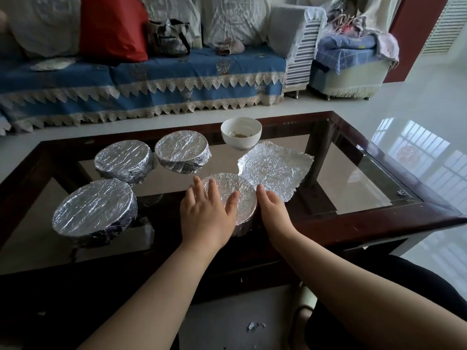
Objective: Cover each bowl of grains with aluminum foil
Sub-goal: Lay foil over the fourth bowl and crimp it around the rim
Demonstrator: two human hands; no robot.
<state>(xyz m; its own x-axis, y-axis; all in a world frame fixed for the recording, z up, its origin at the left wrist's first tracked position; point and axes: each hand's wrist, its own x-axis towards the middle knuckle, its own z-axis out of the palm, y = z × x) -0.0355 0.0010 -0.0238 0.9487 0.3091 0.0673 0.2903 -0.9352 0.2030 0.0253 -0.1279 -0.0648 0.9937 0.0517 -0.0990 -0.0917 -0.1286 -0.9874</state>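
Pressing foil down over the nearest bowl [235, 198], the left hand [207, 213] lay flat on top with fingers spread and straight, while the right hand [271, 210] cupped the bowl's right side, fingers loosely bent against the foil skirt. A good seal probably called for crimping evenly under the rim. Three wrapped bowls [123, 160] sat to the left. Far right, an uncovered white bowl [241, 132] waited beside a loose foil sheet [278, 168], which touched the bowl in hand.

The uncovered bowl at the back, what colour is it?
White, with a few brownish grains inside; the uncovered bowl shows best in the head view.
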